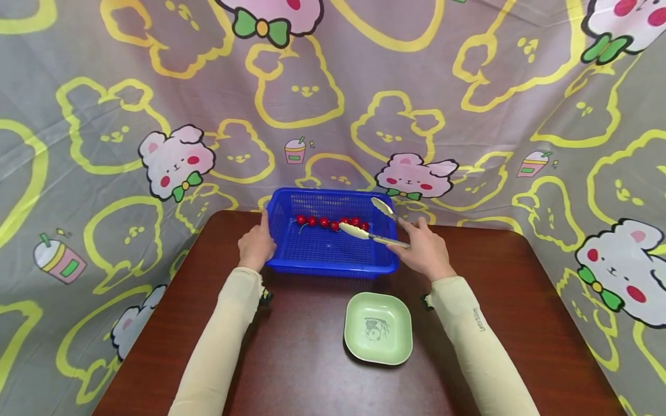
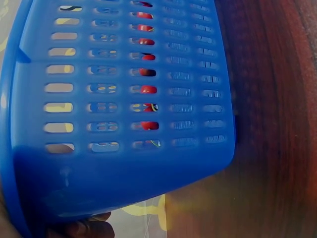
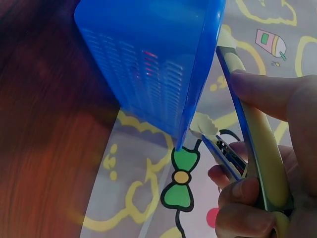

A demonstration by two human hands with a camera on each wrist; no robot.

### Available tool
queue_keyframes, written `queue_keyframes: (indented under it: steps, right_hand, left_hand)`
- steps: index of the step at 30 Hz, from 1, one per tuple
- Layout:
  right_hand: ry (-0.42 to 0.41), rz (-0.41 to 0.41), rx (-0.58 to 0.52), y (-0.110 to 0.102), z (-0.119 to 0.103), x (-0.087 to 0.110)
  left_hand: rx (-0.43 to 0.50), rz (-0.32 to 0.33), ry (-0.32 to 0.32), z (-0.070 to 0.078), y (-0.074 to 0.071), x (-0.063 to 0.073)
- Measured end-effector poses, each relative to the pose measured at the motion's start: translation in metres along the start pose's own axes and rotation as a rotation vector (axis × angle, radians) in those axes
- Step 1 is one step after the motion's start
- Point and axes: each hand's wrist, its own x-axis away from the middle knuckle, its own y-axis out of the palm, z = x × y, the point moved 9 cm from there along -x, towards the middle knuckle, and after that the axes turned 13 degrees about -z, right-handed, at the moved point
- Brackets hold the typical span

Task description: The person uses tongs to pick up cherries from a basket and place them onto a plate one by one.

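A blue plastic basket (image 1: 328,254) with slotted sides sits at the back of the table, holding several red cherries (image 1: 324,222) in a loose row. At the basket's left side, my left hand (image 1: 256,247) grips the rim; in the left wrist view its curled fingers (image 2: 89,229) show beneath the edge. My right hand (image 1: 428,253) holds metal tongs (image 1: 385,238) with cream tips over the basket's right side. The tong arms are spread apart, and the nearer tip overlaps the rightmost cherries in the head view. Thumb and fingers wrap the tong handles in the right wrist view.
A pale green square dish (image 1: 378,329) with a panda print stands in front of the basket, between the forearms. The brown wooden table (image 1: 302,346) backs onto a patterned cloth (image 1: 322,69), which also hangs on both sides.
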Motion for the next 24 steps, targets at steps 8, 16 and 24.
queue_keyframes:
  steps: [8,16,24]
  right_hand:
    - [-0.013,-0.039,0.038,0.004,-0.010,-0.014]
    - [-0.035,-0.118,0.129,-0.004,-0.021,-0.030]
    - [-0.024,-0.186,0.160,-0.005,-0.030,-0.044]
  left_hand:
    - [0.000,0.006,0.003,0.000,0.000,0.000]
    - [0.004,0.003,-0.001,0.001,-0.002,0.001]
    - [0.000,-0.006,-0.006,0.000,-0.001,0.001]
